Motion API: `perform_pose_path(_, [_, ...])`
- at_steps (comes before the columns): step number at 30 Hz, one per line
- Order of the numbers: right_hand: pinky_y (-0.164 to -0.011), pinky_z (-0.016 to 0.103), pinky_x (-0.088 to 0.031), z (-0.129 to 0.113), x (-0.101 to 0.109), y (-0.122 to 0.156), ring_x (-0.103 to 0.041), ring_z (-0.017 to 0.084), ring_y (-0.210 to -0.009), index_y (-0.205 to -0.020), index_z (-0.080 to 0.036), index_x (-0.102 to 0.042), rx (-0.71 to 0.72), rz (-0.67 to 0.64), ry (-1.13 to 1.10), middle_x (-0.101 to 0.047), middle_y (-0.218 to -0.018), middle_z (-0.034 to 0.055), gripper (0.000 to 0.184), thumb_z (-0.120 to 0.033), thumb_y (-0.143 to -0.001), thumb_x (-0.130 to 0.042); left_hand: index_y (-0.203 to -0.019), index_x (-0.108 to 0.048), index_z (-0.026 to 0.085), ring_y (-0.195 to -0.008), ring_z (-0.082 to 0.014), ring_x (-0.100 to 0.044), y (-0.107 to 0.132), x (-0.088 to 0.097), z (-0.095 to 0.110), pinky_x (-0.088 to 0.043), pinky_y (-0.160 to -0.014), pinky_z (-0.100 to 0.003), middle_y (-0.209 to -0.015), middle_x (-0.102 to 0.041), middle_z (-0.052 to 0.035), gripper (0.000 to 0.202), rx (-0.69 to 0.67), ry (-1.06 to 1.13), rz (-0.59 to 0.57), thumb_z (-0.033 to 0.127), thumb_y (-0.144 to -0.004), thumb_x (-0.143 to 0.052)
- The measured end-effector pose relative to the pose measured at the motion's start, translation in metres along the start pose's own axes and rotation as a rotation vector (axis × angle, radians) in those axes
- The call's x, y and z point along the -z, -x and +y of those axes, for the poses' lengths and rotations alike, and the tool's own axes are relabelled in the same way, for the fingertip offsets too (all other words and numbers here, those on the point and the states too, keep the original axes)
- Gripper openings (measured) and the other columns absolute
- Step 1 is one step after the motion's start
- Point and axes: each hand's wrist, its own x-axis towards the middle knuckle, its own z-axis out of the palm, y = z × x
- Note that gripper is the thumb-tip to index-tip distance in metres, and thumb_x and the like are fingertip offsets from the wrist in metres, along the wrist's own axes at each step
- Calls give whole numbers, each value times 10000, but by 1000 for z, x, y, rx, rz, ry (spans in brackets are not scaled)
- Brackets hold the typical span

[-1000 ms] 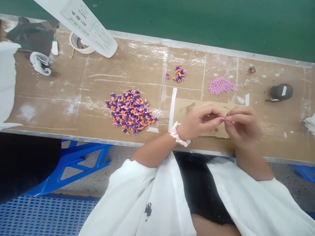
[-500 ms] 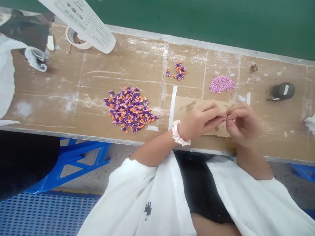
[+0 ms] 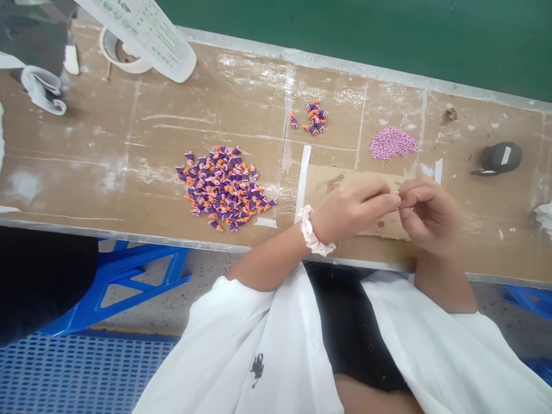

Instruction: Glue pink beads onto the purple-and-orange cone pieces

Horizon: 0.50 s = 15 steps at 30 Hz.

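Left hand (image 3: 356,210) pinches a tiny piece (image 3: 397,194) (mostly hidden); right hand (image 3: 437,218) adjoins at the fingertips, grip unclear. Probably light, easily dented: hold gently by the edges.

On the white bottle (image 3: 149,37) in the upper left of the frame, a dark "401" (image 3: 123,4) stood against the top edge, partly cut off. Green characters (image 3: 124,22) and finer print ran beside it, too blurred to read. A dark emblem (image 3: 257,368) marked the white shirt (image 3: 228,339) at bottom centre.
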Motion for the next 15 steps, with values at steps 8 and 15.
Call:
perform_pose_path(8, [-574,316,-443,4,14,0,-538,158,-648,-839,-250,-525,9,-88,-27,-523,-721,-1,120,-145,-863,-578,-957,-682,195,-773,-92,-649,4,-4,-4,-518,-715,-222,-880,-670,-35,143,-64,-60,177,263,-953,-556])
perform_pose_path(15, [-542,282,-361,6,21,-4,-440,133,-606,-810,-230,-424,-14,-481,341,-457,-722,-16,174,-106,-862,-535,-1024,-685,212,-823,-116,-651,2,4,-6,-534,-746,-267,-915,-667,-47,252,117,-44,267,341,-995,-470])
